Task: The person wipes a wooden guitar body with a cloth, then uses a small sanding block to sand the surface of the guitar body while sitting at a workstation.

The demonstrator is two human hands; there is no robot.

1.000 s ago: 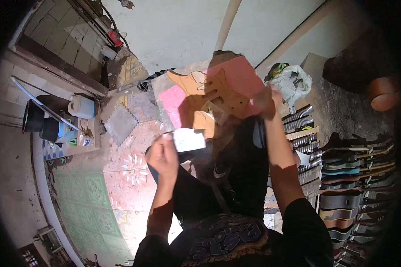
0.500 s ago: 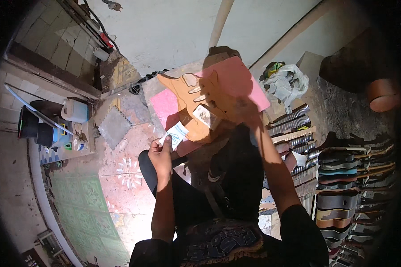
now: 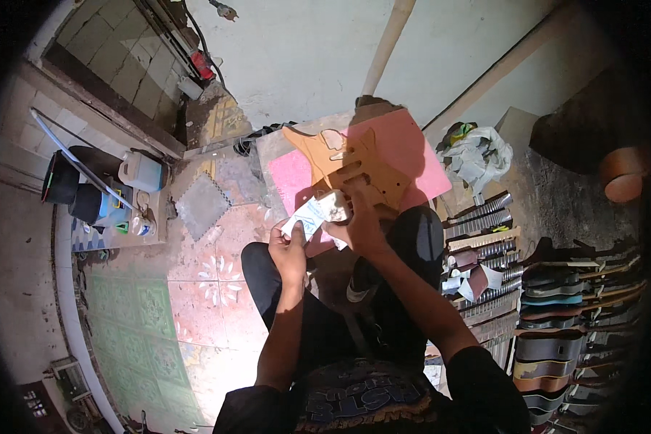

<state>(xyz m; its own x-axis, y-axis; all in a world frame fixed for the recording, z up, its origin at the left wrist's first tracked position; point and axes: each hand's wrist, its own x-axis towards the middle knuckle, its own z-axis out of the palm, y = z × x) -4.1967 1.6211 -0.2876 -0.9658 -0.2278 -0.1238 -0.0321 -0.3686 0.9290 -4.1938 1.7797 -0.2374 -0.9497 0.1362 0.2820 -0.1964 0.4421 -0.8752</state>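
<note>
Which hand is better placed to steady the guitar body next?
Right, probably: the right hand is nearer the guitar body, though it is at a pale scrap; whether it grips that, I can't tell. The left hand, farther left, pinches a white sheet.

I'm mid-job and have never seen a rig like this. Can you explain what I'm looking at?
There is no machine here: these are a person's bare hands. Every picture comes from a wide fisheye camera worn on the head, looking down, so straight edges bend near the rim.

In front of the person, a tan, guitar-shaped flat body with cutouts lies over flat pink sheeting. The left hand holds a small white piece of paper with blue print. The right hand is at a pale, brown-smudged small piece; whether it grips it is unclear.
</note>
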